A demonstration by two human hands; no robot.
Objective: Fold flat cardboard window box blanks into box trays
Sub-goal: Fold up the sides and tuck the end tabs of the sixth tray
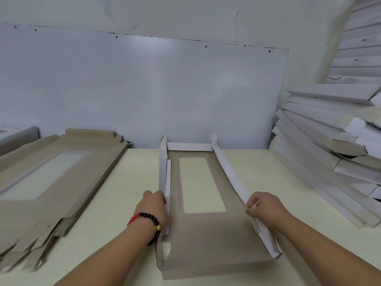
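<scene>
On table (132, 203), half-folded box blank (206, 240), seemingly empty

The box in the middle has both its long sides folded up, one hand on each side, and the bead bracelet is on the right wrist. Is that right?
Not quite. The bead bracelet is on the left wrist, not the right, as the head view shows. The rest holds: the box in the middle has both long sides folded up, with the left hand on one side and the right hand on the other.
</scene>
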